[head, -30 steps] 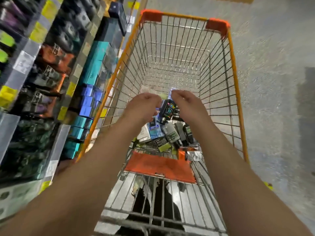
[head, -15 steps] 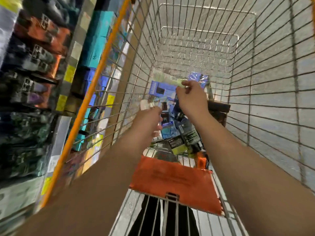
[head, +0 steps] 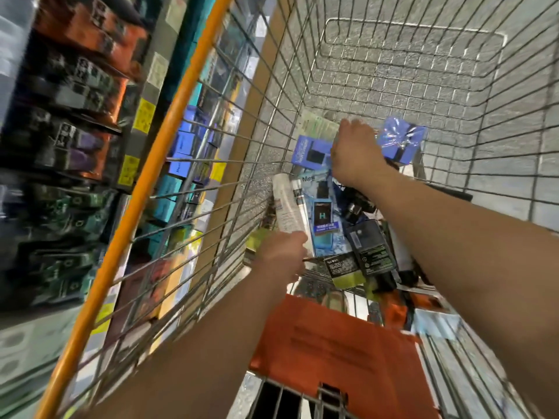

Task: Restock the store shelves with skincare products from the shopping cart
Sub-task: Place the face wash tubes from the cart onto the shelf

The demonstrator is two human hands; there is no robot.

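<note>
Wire shopping cart (head: 423, 86) fills the view, stocked store shelves (head: 75, 131) run along its left side. Your left hand (head: 279, 258) has its grip curled round a white tube (head: 287, 207) with small print. Your right hand (head: 354, 152) reaches deeper, grip on a pale green pack (head: 314, 125); fingers hidden, can't tell how tight. Two purple-blue boxes (head: 311, 151) flank it. One light-blue "H" box (head: 323, 219) sits beside the tube, dark packs (head: 372, 249) piled near the orange seat flap (head: 332, 346).

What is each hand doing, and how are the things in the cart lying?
Left hand: grips white tube.
White tube: held, raised.
Right hand: fingers curled on pale green pack.
Pale green pack: tilted against cart side.
Light blue box: lying flat.
Cart: far end bare.
</note>
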